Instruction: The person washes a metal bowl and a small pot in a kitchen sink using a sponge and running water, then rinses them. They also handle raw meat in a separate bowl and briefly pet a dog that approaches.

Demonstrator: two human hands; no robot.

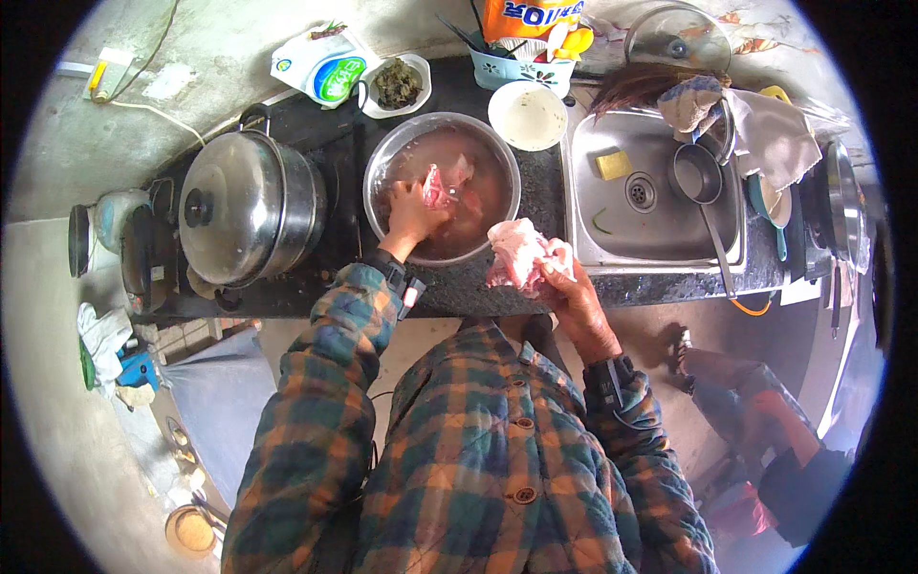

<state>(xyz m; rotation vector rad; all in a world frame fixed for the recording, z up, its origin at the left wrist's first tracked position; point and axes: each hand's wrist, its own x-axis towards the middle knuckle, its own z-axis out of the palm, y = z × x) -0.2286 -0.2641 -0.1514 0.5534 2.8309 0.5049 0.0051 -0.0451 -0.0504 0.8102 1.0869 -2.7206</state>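
A round metal basin [512,188] on the dark counter holds reddish water and pieces of raw meat. My left hand [414,214] is inside the basin with its fingers around a piece of raw meat on the bone [433,188]; the fingertips are partly hidden. More meat [462,172] lies in the water beside it. My right hand [571,294] holds a large pale pink chunk of raw meat [518,251] at the counter's front edge, just right of the basin. That chunk is outside the water.
A lidded steel pot [233,208] stands left of the basin. Behind are a white bowl [527,116] and a tray of dark leafy stuff [398,85]. The sink [624,229], right, holds a yellow sponge [613,165] and small saucepan [696,174]. A person [774,430] is at lower right.
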